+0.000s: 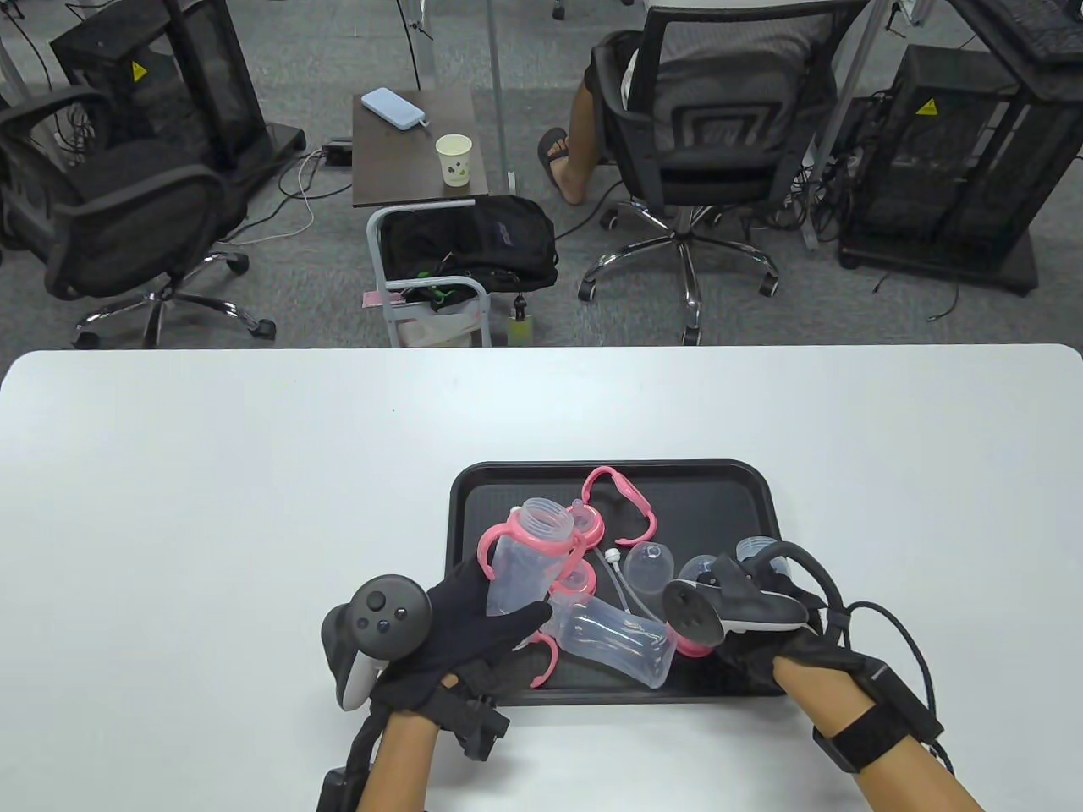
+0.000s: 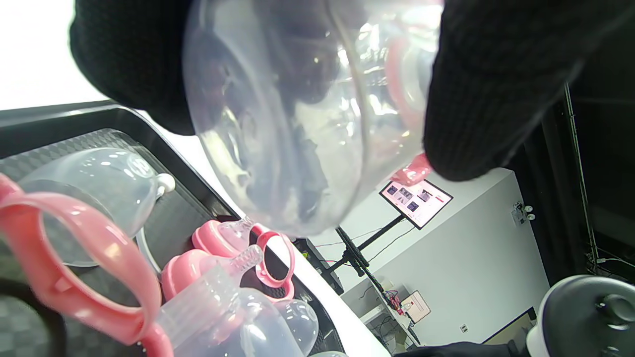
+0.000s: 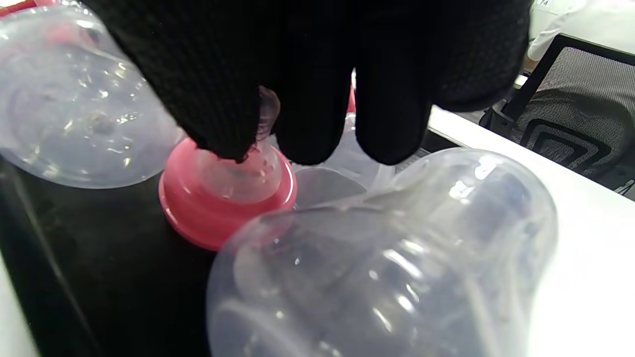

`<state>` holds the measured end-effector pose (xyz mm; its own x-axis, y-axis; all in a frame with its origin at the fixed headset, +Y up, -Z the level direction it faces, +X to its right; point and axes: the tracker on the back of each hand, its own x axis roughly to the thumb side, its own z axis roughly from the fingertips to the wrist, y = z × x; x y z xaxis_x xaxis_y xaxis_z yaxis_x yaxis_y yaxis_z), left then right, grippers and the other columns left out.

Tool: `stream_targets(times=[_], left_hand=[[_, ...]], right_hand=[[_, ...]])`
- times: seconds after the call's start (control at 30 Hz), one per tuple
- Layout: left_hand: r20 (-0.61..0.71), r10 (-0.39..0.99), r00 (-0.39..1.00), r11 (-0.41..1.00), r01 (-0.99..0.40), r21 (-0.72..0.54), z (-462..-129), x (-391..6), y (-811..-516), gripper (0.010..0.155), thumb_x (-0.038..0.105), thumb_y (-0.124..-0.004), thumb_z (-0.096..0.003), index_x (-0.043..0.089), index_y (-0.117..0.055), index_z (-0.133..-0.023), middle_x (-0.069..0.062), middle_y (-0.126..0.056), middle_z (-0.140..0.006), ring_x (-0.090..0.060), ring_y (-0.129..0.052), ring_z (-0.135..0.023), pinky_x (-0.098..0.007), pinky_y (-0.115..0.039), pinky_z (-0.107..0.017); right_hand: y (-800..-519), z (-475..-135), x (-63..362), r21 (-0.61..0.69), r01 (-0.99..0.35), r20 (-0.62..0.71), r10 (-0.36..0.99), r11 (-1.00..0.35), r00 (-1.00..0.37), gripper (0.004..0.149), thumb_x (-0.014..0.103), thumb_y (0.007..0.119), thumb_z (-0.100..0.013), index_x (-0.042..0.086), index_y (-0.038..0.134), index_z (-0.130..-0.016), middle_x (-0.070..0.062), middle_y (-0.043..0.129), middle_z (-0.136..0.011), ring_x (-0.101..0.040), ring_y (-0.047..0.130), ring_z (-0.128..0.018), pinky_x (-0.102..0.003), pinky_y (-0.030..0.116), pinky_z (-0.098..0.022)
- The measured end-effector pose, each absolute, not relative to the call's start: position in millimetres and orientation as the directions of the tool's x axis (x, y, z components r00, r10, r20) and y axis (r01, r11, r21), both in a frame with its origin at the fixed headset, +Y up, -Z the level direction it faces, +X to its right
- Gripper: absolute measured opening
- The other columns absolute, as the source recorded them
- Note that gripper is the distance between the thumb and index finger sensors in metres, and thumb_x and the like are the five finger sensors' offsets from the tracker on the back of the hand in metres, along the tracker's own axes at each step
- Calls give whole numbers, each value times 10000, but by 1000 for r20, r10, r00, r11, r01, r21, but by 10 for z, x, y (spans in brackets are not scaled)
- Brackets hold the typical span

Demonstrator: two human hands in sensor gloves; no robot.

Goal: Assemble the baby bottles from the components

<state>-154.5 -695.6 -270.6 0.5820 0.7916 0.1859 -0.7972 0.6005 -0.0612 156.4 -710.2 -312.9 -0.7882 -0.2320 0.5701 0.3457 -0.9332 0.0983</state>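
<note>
Centrally, low in the table view, the left hand (image 1: 461, 634) grips a clear plastic bottle (image 1: 525, 567) with a pink handle collar, raised and tilted above the black tray (image 1: 461, 507). At lower right the right hand (image 1: 761, 647) (tracker hiding it from above) pinches a translucent nipple in its glossy pink ring (image 3: 225, 198), fingers (image 3: 218, 99) closed around it, on the tray beside a second bottle (image 1: 618, 639) lying flat.

Counts, tray (image 1: 461, 507):
- 2 clear bottle bodies: 1 in the left hand (image 1: 457, 634), 1 lying just right of it (image 1: 613, 639).
- 3 clear dome caps near the right hand (image 1: 761, 630) (1 partly hidden).
- 1 loose pink handle ring (image 1: 622, 499), beyond both hands.
- Pink nipple collars: at least 3.
</note>
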Motion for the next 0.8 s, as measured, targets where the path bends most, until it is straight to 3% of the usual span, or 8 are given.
stream_targets(times=[0.8], left_hand=[[182, 785, 593, 613, -786, -80, -2710, -1521, -6963, 923, 721, -919, -412, 176, -672, -1115, -119, -841, -998, -430, -941, -789, -494, -854, -552]], right_hand=[[-6488, -3118, 1515, 50, 263, 527, -198, -964, -826, 468, 325, 927, -497, 187, 818, -931, -107, 944, -844, -385, 952, -698, -587, 764, -544]])
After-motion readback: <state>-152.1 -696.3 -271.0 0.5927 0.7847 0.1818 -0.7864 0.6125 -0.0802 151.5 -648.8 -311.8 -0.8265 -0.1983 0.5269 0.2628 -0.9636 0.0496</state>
